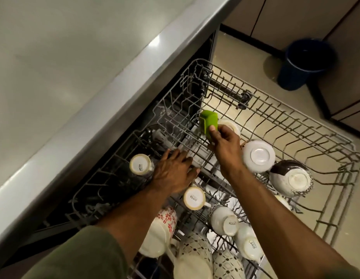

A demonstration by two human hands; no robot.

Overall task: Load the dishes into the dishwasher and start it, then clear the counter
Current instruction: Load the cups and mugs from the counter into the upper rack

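Nearest, upturned mugs (pixel 194 198) crowd the pulled-out upper rack (pixel 295 125). Above them the left hand (pixel 175 172) lies flat, fingers spread, on the rack wires. Just right and farther in, the right hand (pixel 225 146) pinches a green holder (pixel 209 121), long axis upright, over the rack's back-left corner. What the holder is I can't tell; the lower rack is hidden.

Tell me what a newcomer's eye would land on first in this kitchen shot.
The bright green item stands out first, pinched in the right hand above the middle of the pulled-out dishwasher rack. Next come the upside-down white cups and bowls crowding the near part of the rack, such as the white bowl just right of that hand. The left hand reaches flat into the rack's wires beside a cup under the counter edge.
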